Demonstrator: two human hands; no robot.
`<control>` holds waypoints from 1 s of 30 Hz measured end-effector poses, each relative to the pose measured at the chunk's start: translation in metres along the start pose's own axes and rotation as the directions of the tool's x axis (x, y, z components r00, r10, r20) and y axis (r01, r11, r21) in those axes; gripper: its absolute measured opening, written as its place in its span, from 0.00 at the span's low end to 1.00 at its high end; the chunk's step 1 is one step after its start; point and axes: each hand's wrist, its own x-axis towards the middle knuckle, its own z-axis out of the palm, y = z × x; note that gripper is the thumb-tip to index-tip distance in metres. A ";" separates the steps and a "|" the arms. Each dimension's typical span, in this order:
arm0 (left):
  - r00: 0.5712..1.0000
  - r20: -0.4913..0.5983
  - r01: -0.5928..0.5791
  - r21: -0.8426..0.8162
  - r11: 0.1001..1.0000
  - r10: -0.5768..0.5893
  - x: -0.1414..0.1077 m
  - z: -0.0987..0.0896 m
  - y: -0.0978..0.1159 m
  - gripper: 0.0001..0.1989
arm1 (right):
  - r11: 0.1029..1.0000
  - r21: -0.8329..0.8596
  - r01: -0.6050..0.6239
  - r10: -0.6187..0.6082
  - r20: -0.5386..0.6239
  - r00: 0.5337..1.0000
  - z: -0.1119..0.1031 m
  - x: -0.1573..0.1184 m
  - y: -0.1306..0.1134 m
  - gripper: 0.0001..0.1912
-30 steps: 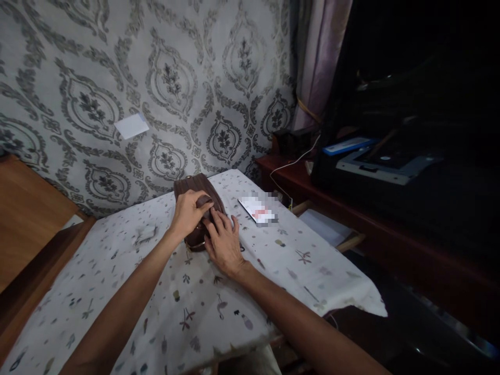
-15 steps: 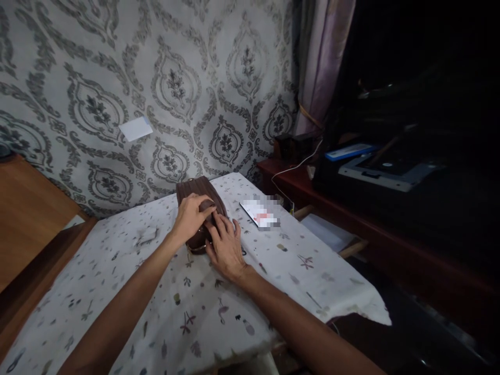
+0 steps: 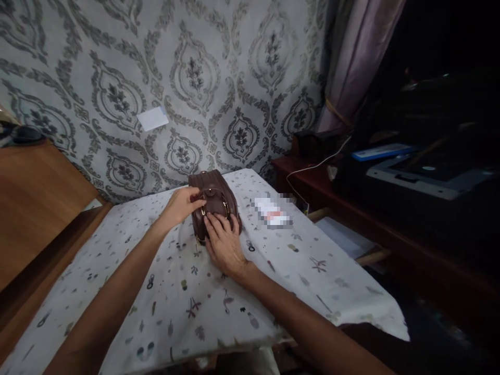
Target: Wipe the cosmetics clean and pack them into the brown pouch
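A brown leather bag (image 3: 214, 182) with gold-coloured metal fittings lies on the table (image 3: 175, 307), which has a white printed cloth. My left hand (image 3: 182, 205) is at the bag's left side, thumb and fingers apart, the fingertips by a strap or handle on top. My right hand (image 3: 226, 245) rests on the near part of the bag with its fingers spread over the leather. To the right of the bag lies a phone (image 3: 273, 212) with a lit screen, partly blurred out.
Behind the table rises a patterned wall (image 3: 195, 78) with a white card (image 3: 153, 119) on it. At the left stands a wooden panel (image 3: 42, 198). A dark red desk (image 3: 312, 187) with a white cable (image 3: 316, 165) is on the right.
My left hand has moved left off the bag's top, uncovering its handle and fittings. My right hand stays on the bag. The view has shifted, so the surroundings sit further right.
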 end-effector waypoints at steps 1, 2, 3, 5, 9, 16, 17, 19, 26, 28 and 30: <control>1.000 -0.018 0.001 0.025 1.000 -0.001 -0.001 0.000 0.001 0.12 | 1.000 -0.002 0.000 0.000 -0.002 1.000 0.001 0.000 0.000 0.27; 0.999 -0.038 -0.006 0.059 0.998 0.008 -0.001 0.000 0.003 0.12 | 1.000 -0.004 -0.001 0.001 -0.002 1.000 0.001 0.000 0.001 0.27; 0.998 -0.055 -0.018 0.098 0.995 0.023 -0.001 0.000 0.003 0.13 | 1.000 -0.009 -0.001 0.001 -0.002 1.000 0.001 0.000 0.001 0.27; 0.997 -0.063 -0.041 0.153 0.987 0.051 -0.001 0.000 0.003 0.13 | 1.000 -0.024 0.002 -0.002 0.000 1.000 0.002 0.000 0.002 0.26; 0.998 -0.050 -0.015 0.155 0.988 0.023 -0.001 0.004 -0.004 0.10 | 0.998 -0.062 -0.004 0.003 -0.007 1.000 0.004 0.000 0.002 0.26; 0.998 -0.059 0.002 0.118 0.993 0.005 0.000 0.007 -0.009 0.07 | 0.994 -0.106 -0.028 0.027 -0.011 1.000 0.006 0.003 -0.004 0.26; 0.998 -0.057 0.003 0.120 0.993 0.004 0.001 0.007 -0.009 0.07 | 0.994 -0.106 -0.029 0.027 -0.012 1.000 0.006 0.003 -0.004 0.26; 0.999 -0.052 0.006 0.110 0.994 0.000 0.001 0.006 -0.009 0.07 | 0.994 -0.101 -0.029 0.028 -0.009 1.000 0.007 0.003 -0.003 0.26; 0.998 -0.064 0.016 0.003 1.000 -0.016 -0.002 0.008 -0.009 0.09 | 0.996 -0.090 0.002 -0.001 0.015 1.000 0.007 -0.004 0.004 0.29; 0.996 -0.084 0.001 -0.008 1.000 -0.002 -0.005 0.008 -0.007 0.11 | 0.996 -0.091 -0.003 0.004 0.011 1.000 0.008 -0.005 0.004 0.29; 0.993 -0.114 -0.023 0.009 1.000 0.023 -0.007 0.008 -0.004 0.13 | 0.995 -0.098 -0.006 0.007 0.008 1.000 0.009 -0.005 0.003 0.29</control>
